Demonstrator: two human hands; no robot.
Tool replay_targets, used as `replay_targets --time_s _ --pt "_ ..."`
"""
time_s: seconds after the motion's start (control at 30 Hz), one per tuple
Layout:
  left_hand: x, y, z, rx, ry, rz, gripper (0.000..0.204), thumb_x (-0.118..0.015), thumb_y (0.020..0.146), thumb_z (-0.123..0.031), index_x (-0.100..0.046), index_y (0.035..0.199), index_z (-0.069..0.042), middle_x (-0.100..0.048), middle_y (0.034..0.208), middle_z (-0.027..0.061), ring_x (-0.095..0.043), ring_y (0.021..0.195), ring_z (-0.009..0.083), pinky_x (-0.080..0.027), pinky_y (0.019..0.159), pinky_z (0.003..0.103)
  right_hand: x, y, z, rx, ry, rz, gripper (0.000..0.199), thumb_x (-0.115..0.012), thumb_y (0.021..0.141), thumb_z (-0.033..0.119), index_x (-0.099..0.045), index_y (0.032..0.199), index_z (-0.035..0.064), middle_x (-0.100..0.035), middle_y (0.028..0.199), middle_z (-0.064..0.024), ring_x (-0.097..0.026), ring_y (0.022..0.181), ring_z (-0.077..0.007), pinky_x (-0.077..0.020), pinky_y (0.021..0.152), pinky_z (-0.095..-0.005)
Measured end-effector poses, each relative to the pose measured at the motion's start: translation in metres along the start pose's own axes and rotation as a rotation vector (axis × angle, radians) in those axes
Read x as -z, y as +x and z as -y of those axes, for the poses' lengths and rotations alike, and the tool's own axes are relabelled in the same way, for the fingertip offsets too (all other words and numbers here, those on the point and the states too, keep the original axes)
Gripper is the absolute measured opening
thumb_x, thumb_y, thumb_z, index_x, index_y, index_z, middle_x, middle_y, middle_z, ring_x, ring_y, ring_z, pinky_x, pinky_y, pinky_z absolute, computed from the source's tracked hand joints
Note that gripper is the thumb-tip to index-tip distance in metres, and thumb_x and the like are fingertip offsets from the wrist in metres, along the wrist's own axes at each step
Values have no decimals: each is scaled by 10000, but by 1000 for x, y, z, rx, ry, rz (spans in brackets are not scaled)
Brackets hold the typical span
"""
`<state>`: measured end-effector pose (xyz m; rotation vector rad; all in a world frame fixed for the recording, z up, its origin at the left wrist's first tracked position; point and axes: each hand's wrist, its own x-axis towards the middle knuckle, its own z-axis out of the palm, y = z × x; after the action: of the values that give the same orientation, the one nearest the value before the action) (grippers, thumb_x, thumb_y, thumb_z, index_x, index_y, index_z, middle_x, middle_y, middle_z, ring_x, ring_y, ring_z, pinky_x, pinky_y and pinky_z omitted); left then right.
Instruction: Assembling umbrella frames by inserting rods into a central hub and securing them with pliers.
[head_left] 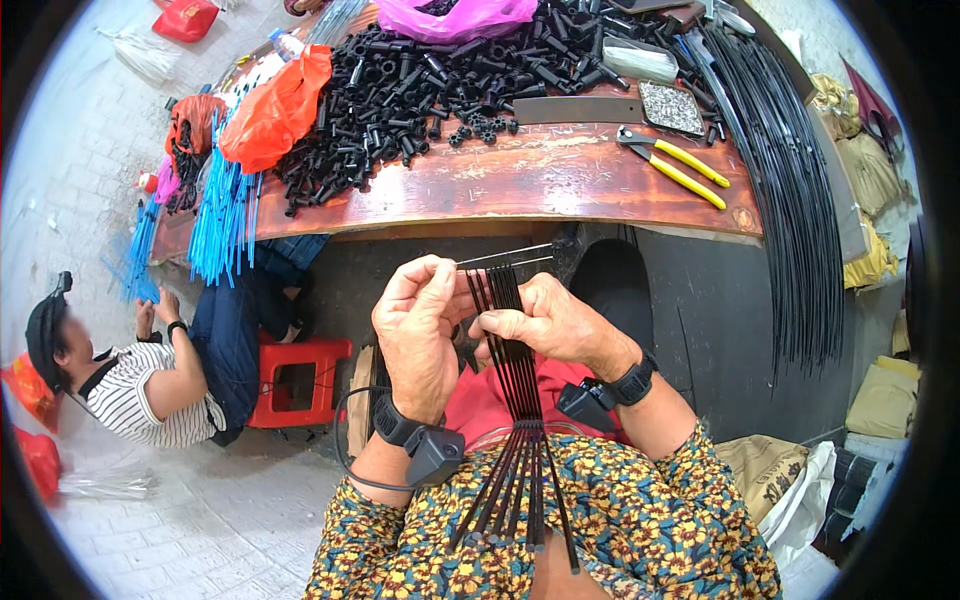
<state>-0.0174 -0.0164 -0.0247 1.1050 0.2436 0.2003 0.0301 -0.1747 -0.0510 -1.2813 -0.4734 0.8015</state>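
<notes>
A seated person gathers a bundle of thin black rods (515,400) over the lap, just in front of the near edge of a worn wooden table (540,180). The left hand (420,330) pinches the rods' upper ends between thumb and fingertips; the right hand (550,320) is closed around the same bundle from the other side, so both grips are narrow and loaded. The lower ends fan out across a floral garment (a sign, it seems, that the bundle is loose below). Doing this well likely means keeping the tops level and squeezed together while one hand feeds single rods. On the table lie a heap of small black plastic pieces (420,90), yellow-handled pliers (680,165) near the right corner, and long black rods (790,190) draped over the right edge.
</notes>
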Motion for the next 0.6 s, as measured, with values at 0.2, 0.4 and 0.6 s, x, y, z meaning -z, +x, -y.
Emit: replay_targets --time_s 0.2,0.4,0.6 --pt "-6 0 -8 88 -9 3 200 -603 929 -80 -586 1116 -10 -680 953 107 -667 800 162 -535 701 282 -1 3 2 -13 48 -16 288 -578 927 206 -676 896 -63 -692 735 -111 -655 667 -130 -539 624 -271" --pt "-1 1 -4 168 55 24 134 -654 894 -58 -644 1004 19 -670 842 56 -561 613 78 -477 492 221 1 5 0 63 -21 -3 258 -562 938 194 -672 926 -39 -688 739 -89 -643 675 -126 -533 637 -283" --pt "2 3 0 145 66 19 142 -650 893 -47 -651 1007 39 -670 847 66 -558 628 87 -479 512 232 4 5 -3 -11 68 25 272 -561 955 199 -671 948 -50 -700 795 -98 -655 706 -132 -543 656 -289"
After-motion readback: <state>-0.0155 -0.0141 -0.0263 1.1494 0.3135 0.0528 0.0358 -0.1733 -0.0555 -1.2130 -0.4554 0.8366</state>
